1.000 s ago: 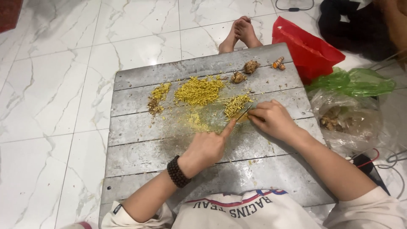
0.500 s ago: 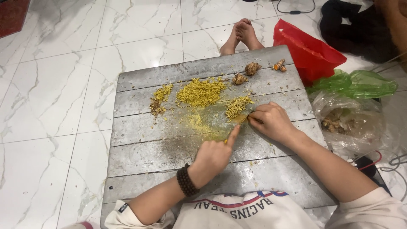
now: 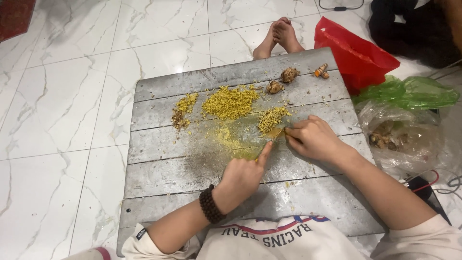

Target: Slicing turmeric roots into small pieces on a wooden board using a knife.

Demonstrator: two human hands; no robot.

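Observation:
My left hand [image 3: 242,176], with a dark bead bracelet on its wrist, is closed on a knife [image 3: 263,153]; the index finger lies along the blade, which is mostly hidden. My right hand [image 3: 313,139] pinches a small yellow root piece [image 3: 276,132] against the grey wooden board [image 3: 163,178], right at the knife tip. Piles of chopped yellow root [image 3: 230,102] lie just beyond the hands, with a smaller pile [image 3: 272,117] beside the right hand's fingers.
Whole knobbly roots [image 3: 289,74] and small orange pieces [image 3: 320,71] lie at the board's far edge. A red plastic bag [image 3: 356,55], a green bag [image 3: 409,91] and a clear bag with roots [image 3: 394,137] lie to the right. Bare feet [image 3: 279,36] rest beyond the board on white marble floor.
My left hand with the knife has slid slightly back toward my body. My right hand stays on the root piece at nearly the same spot.

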